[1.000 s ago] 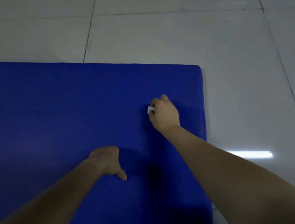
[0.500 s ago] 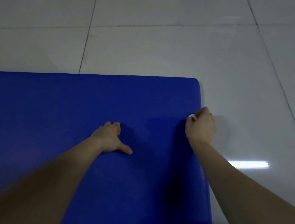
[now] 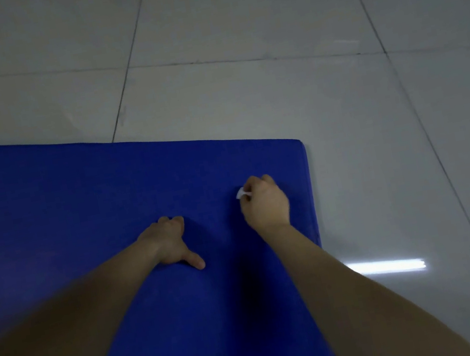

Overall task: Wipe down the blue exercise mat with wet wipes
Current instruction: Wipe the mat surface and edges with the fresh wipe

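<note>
On the pale tiled floor [image 3: 231, 21] lies the thick blue foam exercise mat [image 3: 75, 206]. The right hand [image 3: 265, 204] clutches a small crumpled white wet wipe [image 3: 241, 194] against the mat near its right edge, seemingly to scrub there. The left hand [image 3: 168, 243], clenched and empty, props on the mat, likely as a brace.

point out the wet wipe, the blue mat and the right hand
wet wipe [image 3: 240, 193]: head view, white tip past the fingers
blue mat [image 3: 75, 206]: head view, bare top surface
right hand [image 3: 265, 205]: head view, back of the hand
</note>
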